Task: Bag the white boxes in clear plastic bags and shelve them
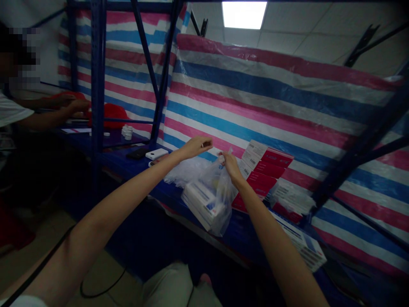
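Note:
A clear plastic bag (pixel 226 213) hangs from my right hand (pixel 230 165), whose fingers are closed on its gathered top. Something small and yellowish shows dimly through the plastic. Just left of it, slightly higher, is my left hand (pixel 198 146), with its fingers curled together in a pinch; whatever may be between them is hidden. Beneath the hands, a stack of white boxes (pixel 200 198) lies at the shelf's front, partly behind or inside the bag; I cannot tell which. A heap of crumpled clear plastic bags (pixel 187 172) lies behind those boxes.
Red and white boxes (pixel 263 172) stand stacked to the right. More white boxes (pixel 300 241) lie at the shelf's right end. Phones (pixel 156 153) and small white bottles (pixel 127 132) are on the left. A co-worker's hands (pixel 75 104) are beyond the blue post (pixel 98 85).

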Motion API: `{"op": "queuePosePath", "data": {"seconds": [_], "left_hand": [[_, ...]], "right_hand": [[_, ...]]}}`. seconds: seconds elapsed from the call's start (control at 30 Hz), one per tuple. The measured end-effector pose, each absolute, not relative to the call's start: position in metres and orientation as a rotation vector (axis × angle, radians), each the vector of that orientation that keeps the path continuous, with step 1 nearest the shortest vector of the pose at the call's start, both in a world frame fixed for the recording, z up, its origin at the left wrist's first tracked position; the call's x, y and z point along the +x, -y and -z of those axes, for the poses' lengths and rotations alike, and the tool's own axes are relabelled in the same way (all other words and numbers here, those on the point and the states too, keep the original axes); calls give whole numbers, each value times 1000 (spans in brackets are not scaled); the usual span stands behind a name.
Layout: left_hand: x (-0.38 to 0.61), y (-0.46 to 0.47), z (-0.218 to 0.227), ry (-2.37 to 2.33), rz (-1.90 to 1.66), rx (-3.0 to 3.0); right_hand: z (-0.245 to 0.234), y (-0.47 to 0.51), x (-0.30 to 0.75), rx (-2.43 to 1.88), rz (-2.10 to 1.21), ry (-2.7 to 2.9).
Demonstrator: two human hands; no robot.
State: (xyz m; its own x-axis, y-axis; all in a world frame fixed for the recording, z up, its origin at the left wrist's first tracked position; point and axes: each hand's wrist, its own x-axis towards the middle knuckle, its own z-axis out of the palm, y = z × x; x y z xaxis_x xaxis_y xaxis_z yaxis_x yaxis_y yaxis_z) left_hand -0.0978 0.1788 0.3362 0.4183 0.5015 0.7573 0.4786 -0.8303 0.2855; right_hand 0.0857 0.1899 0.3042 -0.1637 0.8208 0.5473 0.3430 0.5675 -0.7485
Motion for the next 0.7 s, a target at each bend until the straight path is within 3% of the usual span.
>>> {"op": "queuePosePath", "data": {"seconds": [0.17,0.33,0.5,0.6,0.7], "left_hand": [[-85,-173,-330,-781,-1329,2636],[-75,-169,-334,-1137,-1475,2786],[-72,-168,-327,-894,-1635,2598],[-57,-175,-309,-555,-1452,2271],[-48,-183,-298,-521,-1190,2202]], "right_hand": [[-304,-190,93,-893,-629,1772],[-301,-182,95,-884,-571,1780],[-294,-178,103,-773,-1020,1604],[-293,-178,107,-704,-1210,1398],[-295,-173,114,-638,-1223,1431]]}}
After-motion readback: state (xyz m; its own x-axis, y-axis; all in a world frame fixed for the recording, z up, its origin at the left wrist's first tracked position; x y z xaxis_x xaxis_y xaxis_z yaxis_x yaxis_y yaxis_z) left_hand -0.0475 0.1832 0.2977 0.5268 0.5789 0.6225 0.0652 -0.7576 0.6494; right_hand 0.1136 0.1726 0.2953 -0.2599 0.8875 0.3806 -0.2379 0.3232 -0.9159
